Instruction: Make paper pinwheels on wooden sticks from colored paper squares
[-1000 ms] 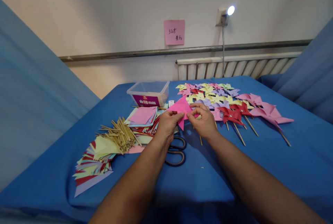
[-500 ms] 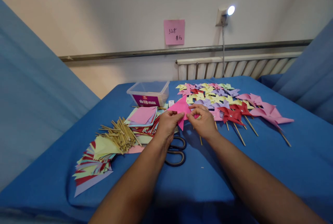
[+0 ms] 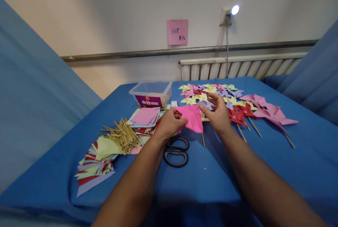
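At far left we see a blue curtain (image 3: 29, 100), cut off by the frame. Next comes a fanned stack of coloured paper (image 3: 93, 170), its sheets overlapping so closely that we cannot count them. A heap of thin bamboo-like sticks (image 3: 126, 135) lies against it, partly over more paper. Behind stands a clear plastic tub (image 3: 166, 93) with a purple label; we cannot make out its contents. In front of it, the pile of paper squares (image 3: 145, 116) runs behind the left hand (image 3: 170, 123), which hides its right end.

The left hand has thumb and fingers clamped on the left part of a bright pink sheet (image 3: 194, 117), raised above the table between both hands. Below that hand we see only the dark handles of the scissors (image 3: 176, 158); the forearm covers the blades. The sheet also hides the upper end of a stick (image 3: 203, 139).

The right hand (image 3: 218, 112) has thumb and fingers apart; whether its thumb touches the sheet's corner we cannot tell. It blocks part of the crowded paper pinwheels (image 3: 237, 116). Behind the blue-covered table (image 3: 298, 156), the radiator's (image 3: 243, 68) foot is out of sight.
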Tool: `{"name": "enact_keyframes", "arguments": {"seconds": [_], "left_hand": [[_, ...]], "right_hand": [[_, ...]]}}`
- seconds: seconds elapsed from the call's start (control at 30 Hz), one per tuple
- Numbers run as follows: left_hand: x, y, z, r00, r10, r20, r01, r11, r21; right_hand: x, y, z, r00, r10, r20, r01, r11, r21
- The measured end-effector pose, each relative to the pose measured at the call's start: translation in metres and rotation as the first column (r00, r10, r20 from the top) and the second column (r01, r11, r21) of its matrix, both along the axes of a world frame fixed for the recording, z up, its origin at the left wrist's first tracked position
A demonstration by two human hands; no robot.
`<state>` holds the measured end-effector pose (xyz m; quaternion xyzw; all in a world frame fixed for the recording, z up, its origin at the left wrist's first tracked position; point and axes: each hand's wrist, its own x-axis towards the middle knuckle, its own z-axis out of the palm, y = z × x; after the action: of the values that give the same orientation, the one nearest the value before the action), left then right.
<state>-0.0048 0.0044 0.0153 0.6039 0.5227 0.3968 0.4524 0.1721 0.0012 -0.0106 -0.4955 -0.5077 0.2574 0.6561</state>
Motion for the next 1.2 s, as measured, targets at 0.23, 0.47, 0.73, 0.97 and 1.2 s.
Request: {"name": "enact_keyframes", "arguments": {"seconds": [0.23,0.47,0.73,0.97,1.2], "left_hand": [[-0.005,-0.005,0.006,0.946,-0.248,-0.207,0.267,0.961,0.071],[-0.011,-0.002,0.001,0.912,-0.272,-0.307,0.323,0.938,0.128],[-0.003,-0.002,0.004,0.992,-0.095,-0.082,0.106,0.984,0.142],[0.014,-0.003,-0.007,0.837,0.11,0.537,0.006,0.978,-0.209],[0.018,-0.002,-0.019,0.824,0.171,0.54,-0.042,0.969,-0.244]], "right_hand": [[0.003,-0.008,0.003,0.875,0.456,0.164,-0.424,0.884,-0.197],[0.001,-0.005,-0.004,0.829,0.529,0.179,-0.478,0.838,-0.264],[-0.012,-0.003,-0.01,0.934,0.357,-0.026,-0.354,0.911,-0.213],[-0.034,0.0,-0.024,0.824,0.165,-0.542,-0.284,0.948,-0.144],[-0.04,-0.001,-0.028,0.84,0.123,-0.528,-0.216,0.969,-0.118]]}}
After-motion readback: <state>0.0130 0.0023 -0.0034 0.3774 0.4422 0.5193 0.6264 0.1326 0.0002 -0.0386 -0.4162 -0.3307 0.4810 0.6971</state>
